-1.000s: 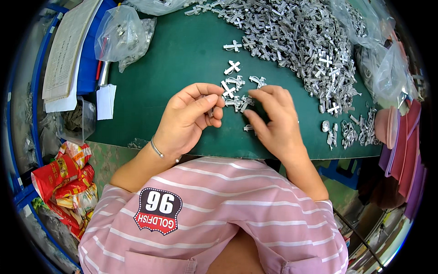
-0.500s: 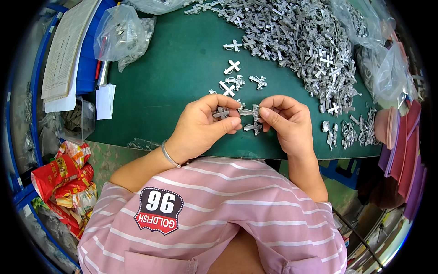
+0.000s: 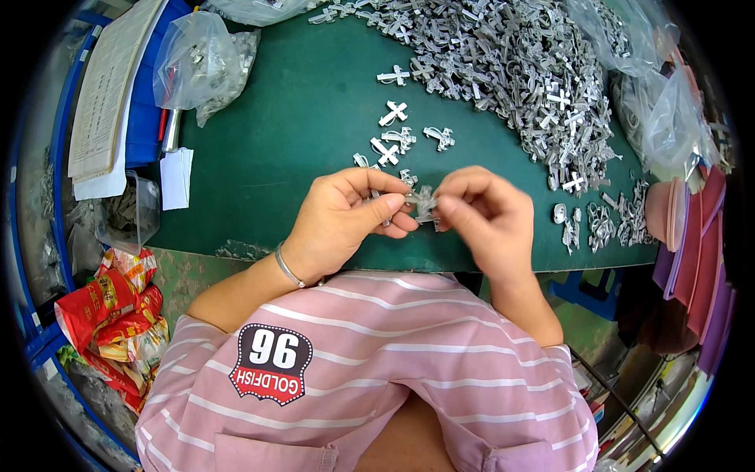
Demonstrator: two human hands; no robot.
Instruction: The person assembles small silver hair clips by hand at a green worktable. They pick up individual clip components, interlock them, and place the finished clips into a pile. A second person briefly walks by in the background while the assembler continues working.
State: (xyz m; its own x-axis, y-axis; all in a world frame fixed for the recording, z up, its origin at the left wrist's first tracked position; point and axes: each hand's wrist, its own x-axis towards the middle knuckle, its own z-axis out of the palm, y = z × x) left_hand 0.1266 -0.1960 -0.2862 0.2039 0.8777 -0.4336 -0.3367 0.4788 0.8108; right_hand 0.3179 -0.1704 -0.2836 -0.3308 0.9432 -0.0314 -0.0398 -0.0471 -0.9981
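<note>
Close to the table's near edge, my left hand (image 3: 334, 211) pinches a small silver-grey metal cross piece (image 3: 425, 206) between thumb and forefinger. My right hand (image 3: 489, 220) is closed at the other end of that piece, its fingertips slightly blurred. Another grey metal bit shows between the curled fingers of my left hand, mostly hidden. Just beyond my hands lie several loose pieces, among them a bright flat cross (image 3: 384, 152) and a looped metal piece (image 3: 439, 138).
A large heap of metal cross pieces (image 3: 503, 71) covers the far right of the green table (image 3: 259, 157). Small groups of parts (image 3: 602, 226) lie at right. Plastic bags (image 3: 664, 118), a clear tub (image 3: 134, 212), papers (image 3: 175, 179) and a blue bin (image 3: 148, 126) flank the work area.
My right hand has shifted left, closer to my left hand, and the cross piece between them has turned. The whole view has slid slightly.
</note>
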